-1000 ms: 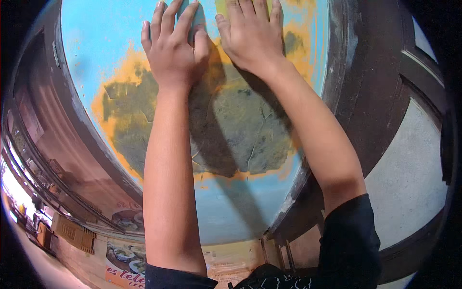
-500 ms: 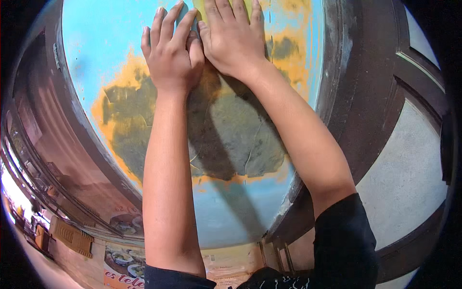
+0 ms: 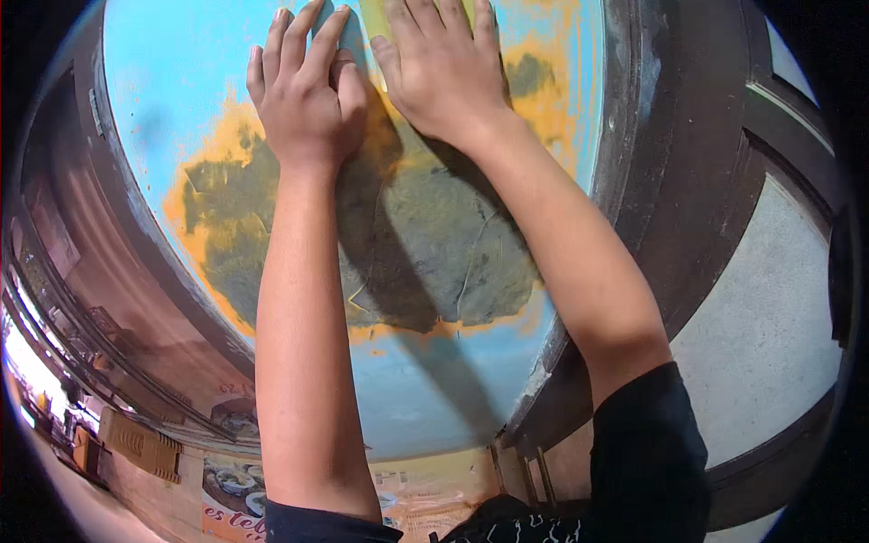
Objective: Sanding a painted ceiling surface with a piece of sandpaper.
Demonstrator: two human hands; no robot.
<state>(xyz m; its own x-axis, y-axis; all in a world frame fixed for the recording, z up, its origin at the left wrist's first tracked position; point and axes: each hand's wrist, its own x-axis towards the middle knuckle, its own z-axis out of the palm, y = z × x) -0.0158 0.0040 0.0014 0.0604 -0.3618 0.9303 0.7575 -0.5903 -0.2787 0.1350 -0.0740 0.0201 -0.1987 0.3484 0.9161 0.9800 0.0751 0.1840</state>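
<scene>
A blue painted panel (image 3: 172, 100) fills the view, with a worn patch of bare grey (image 3: 434, 244) ringed in orange (image 3: 204, 145). My left hand (image 3: 303, 100) lies flat on the panel at the patch's upper edge, fingers stretched out and holding nothing. My right hand (image 3: 444, 72) presses beside it, thumb nearly touching the left hand. Under its fingers sits a yellow-green pad (image 3: 373, 20), mostly hidden by the hand and cut off by the top edge. Both forearms cast shadows across the grey patch.
A dark frame (image 3: 652, 181) borders the panel on the right, with a pale grey pane (image 3: 769, 335) beyond it. A brown moulded frame (image 3: 100, 299) runs along the left. Printed posters (image 3: 226, 480) show near the bottom edge.
Both hands have slid upward on the panel. My right hand with the pad has moved left, closing the gap to my left hand.
</scene>
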